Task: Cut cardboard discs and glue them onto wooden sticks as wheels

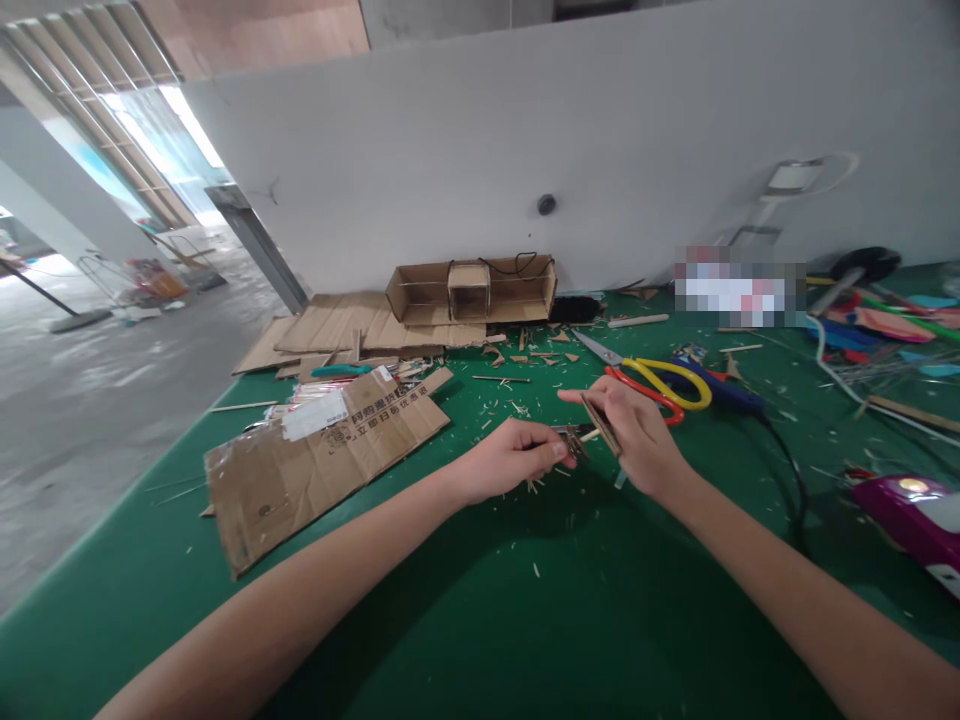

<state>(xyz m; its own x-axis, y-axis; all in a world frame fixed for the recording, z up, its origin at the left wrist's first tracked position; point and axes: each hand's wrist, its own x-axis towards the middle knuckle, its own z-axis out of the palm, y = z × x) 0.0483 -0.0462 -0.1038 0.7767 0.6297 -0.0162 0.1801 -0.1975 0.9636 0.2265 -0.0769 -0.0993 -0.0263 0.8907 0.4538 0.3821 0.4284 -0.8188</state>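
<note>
My left hand (517, 455) is closed in a pinch on a small ragged brown cardboard piece (575, 445), low over the green table. Close on its right, my right hand (641, 435) grips a flat cardboard piece (602, 425) seen nearly edge-on, with its index finger pointing left. A short pale stick (591, 435) shows between the two pieces; whether it joins them I cannot tell. Just beyond my right hand lie scissors (651, 380) with yellow and red handles. A dark, thin edge shows behind my left fingertips, too small to name.
An open cardboard box (472, 290) with a black cord stands against the wall. A printed cardboard sheet (322, 460) lies left, among scraps. Right are a blue corded tool (720, 388), a magenta device (911, 515) and a tangle of coloured strips (892, 325). Shavings litter the green table (480, 620).
</note>
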